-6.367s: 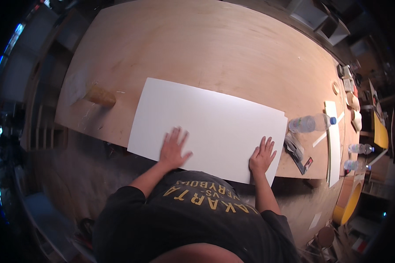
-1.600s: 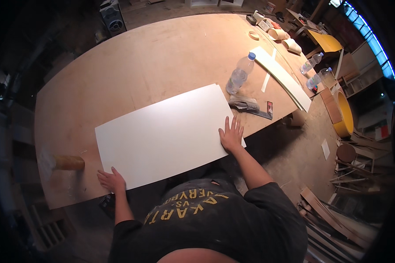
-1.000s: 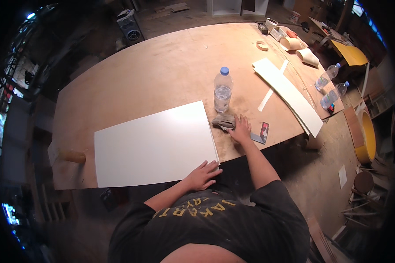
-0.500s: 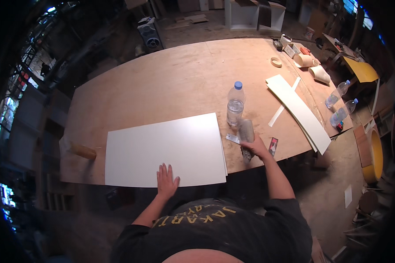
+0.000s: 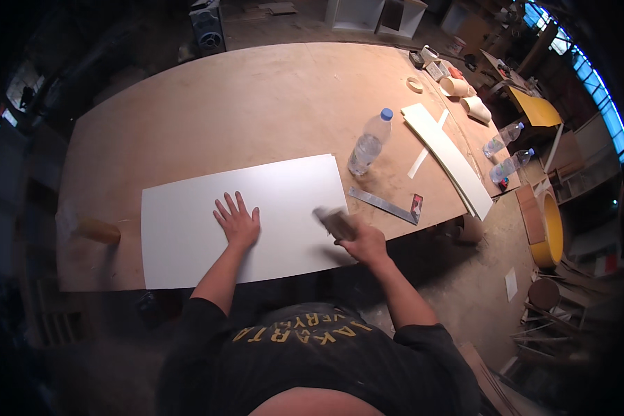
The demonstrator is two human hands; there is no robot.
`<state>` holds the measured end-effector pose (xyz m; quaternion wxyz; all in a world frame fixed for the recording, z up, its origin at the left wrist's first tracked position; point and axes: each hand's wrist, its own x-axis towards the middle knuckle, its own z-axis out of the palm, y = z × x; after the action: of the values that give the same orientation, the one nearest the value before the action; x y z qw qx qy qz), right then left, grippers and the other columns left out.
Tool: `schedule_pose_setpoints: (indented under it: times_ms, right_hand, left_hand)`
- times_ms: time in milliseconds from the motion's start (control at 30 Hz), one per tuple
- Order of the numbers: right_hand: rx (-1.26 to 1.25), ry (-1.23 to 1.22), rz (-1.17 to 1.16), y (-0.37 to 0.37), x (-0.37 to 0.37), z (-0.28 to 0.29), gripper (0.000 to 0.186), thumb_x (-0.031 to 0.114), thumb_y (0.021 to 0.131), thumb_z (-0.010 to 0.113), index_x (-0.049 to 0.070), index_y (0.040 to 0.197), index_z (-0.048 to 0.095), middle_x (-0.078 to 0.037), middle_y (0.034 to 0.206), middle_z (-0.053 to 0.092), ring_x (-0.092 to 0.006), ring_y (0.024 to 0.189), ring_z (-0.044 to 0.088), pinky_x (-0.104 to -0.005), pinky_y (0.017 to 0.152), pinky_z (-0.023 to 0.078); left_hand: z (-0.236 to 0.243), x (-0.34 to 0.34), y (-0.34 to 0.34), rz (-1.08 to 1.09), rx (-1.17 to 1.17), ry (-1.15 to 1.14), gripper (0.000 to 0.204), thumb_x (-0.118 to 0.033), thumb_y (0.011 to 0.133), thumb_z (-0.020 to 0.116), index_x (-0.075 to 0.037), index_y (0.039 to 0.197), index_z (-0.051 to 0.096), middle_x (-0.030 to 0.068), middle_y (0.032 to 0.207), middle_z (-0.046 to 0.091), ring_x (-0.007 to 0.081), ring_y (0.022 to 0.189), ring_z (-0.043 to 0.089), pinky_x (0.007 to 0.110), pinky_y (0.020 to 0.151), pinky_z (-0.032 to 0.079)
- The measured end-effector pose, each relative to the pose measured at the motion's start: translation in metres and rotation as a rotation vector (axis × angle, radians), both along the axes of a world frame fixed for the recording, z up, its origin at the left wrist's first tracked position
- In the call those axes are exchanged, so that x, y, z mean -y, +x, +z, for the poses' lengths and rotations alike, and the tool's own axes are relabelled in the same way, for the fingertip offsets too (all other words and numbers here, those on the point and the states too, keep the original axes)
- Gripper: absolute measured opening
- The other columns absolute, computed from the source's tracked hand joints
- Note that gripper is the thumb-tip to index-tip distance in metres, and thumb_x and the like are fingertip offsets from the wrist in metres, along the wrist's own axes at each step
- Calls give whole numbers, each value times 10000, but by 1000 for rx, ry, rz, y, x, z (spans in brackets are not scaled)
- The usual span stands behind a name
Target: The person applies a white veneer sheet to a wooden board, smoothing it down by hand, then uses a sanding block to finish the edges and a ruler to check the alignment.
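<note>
A broad tan wooden table (image 5: 222, 104) fills the middle of the frame, reaching from the left side across to the right. On its near edge, at the centre-left of the frame, lies a large flat rectangular white panel (image 5: 180, 229) with a smooth surface. The person's dark short-sleeved shirt (image 5: 312, 360) with yellow lettering takes up the bottom centre. Long narrow cream-white strips (image 5: 445, 158), stacked together, slant across the table right of centre.

A clear plastic bottle with a blue cap (image 5: 367, 149) stands just beyond the panel's upper right corner; two smaller-looking clear bottles with blue caps (image 5: 512, 166) are farther over, at the right of the frame. Below the first bottle, a grey metal straight blade with a dark and red end piece (image 5: 383, 205) lies on the table, near the panel's right edge.

The left hand (image 5: 237, 223) rests palm down at the middle of the panel, its fingers spread apart. The right hand (image 5: 360, 243), at the panel's right side, is clamped around a blurred grey-brown bundle (image 5: 335, 223); whether the bundle touches the panel cannot be told.

An amber-brown cylinder (image 5: 98, 231) is at the left of the frame, beside the panel. Smallest is a pale yellowish ring (image 5: 414, 84) at the upper right.
</note>
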<state>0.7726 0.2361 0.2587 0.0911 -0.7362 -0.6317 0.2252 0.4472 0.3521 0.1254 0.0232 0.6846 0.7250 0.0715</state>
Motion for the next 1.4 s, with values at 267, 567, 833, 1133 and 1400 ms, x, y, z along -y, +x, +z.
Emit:
schedule_pose_setpoints:
  times_ms: [267,567,833,1133,1400]
  right_hand:
    - [187,226,341,-40,37,-44,581,111,775,692,147,1348,609,-59,1171,684,-278,993,665,-423,832,536]
    - [244,438,444,-26,-13,-76,609,98,719,694,176,1322,664,-56,1211,690,-276,1025,650,-405,883,505]
    - [305,495,382,-3,-157,-81,593,99,734,732,244,1306,678,-1,1108,694,-256,960,641,-398,795,555]
    - [333,475,313,-2,-246,-88,531,124,818,706,270,1325,649,21,1085,686,-248,999,651,-408,790,568]
    - [262,448,403,-4,-247,-88,504,65,833,622,204,1317,644,-28,1134,675,-275,1060,639,-425,889,528]
  left_hand:
    - [8,-2,3,-44,-8,-15,822,-529,1016,477,-50,1644,251,269,1702,164,541,1554,76,701,1219,61]
    - [15,-5,3,-70,-26,-107,811,-518,1010,499,-94,1654,249,257,1714,120,545,1554,44,739,1193,66]
    - [24,-10,3,-108,-46,-159,807,-467,1015,506,-86,1661,209,271,1710,92,551,1552,16,768,1170,67]
    - [20,-8,3,-107,-55,-119,821,-481,993,537,-110,1660,234,275,1703,126,561,1546,39,769,1166,72]
    - [11,-2,7,-67,-48,-55,756,-460,1019,513,-171,1665,248,219,1710,175,517,1555,97,747,1181,107]
